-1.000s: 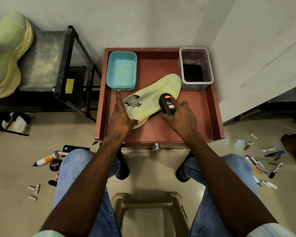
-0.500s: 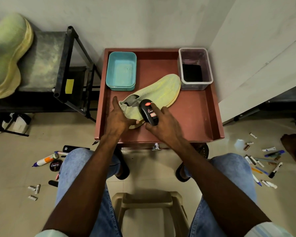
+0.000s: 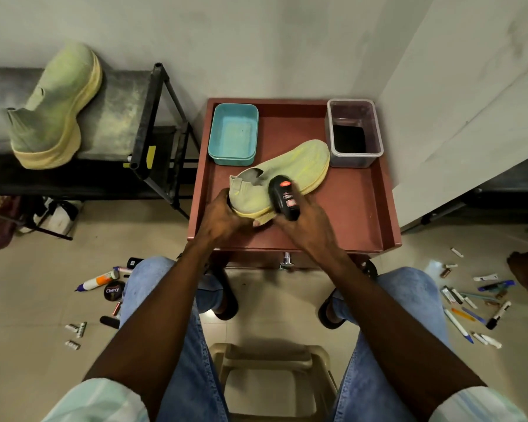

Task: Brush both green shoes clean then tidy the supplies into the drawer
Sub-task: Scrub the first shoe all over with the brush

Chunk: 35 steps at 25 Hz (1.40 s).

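Note:
A green shoe (image 3: 290,166) with a yellow sole lies on the red-brown tray top (image 3: 354,208), toe toward the back right. My left hand (image 3: 223,217) grips its heel from the left. My right hand (image 3: 308,220) holds a black brush (image 3: 284,197) with a red label against the shoe's side near the heel. The second green shoe (image 3: 55,108) lies on the dark rack (image 3: 147,117) at the left. A metal drawer knob (image 3: 286,259) shows below the tray's front edge.
A teal tub (image 3: 233,134) and a clear container (image 3: 352,132) with something black inside stand at the tray's back. Pens, tubes and a polish tin (image 3: 112,290) litter the floor on both sides. A beige stool (image 3: 272,379) sits between my knees.
Both hands and the shoe's heel moved toward me. The brush slid from mid-shoe back to the heel side. My left hand went from flat beside the shoe to gripping its heel.

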Available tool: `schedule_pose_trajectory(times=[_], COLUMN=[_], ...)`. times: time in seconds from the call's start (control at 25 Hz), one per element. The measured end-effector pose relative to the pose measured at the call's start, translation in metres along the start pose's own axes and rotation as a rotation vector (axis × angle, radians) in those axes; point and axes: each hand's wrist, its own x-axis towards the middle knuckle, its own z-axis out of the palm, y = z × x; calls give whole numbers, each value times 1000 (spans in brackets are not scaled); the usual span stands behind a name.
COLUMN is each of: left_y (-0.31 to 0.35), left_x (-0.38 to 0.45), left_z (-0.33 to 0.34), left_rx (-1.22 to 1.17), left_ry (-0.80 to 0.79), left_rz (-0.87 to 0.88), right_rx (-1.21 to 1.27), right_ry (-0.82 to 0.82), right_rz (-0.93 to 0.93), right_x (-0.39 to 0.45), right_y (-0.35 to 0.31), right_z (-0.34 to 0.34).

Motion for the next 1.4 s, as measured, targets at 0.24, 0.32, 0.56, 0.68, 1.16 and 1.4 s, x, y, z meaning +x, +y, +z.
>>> schedule_pose_trajectory(times=[0.24,0.32,0.56,0.68,1.16,1.4], left_y=[-6,-8,-11,-11,-13,-9], left_x=[-4,-4,-1,-1,-1,-2], left_z=[3,4,3,2,5,4], left_rx=[-69,-68,-74,-60,-5,53], left_ry=[-12,-5,-17,-26,-13,-1], left_rz=[-55,-46,-55,-62,-41,-11], right_rx=[-38,-58,-125,-162,-204,-262], right_ry=[51,49,67,-1,97,13], right_rz=[50,4,-30,-162,-38,-130], right_x=[0,-3,0,-8,2,-2], right_y=[1,-5,-8,-19,8,14], right_z=[-5,-1,1,8,-8,-5])
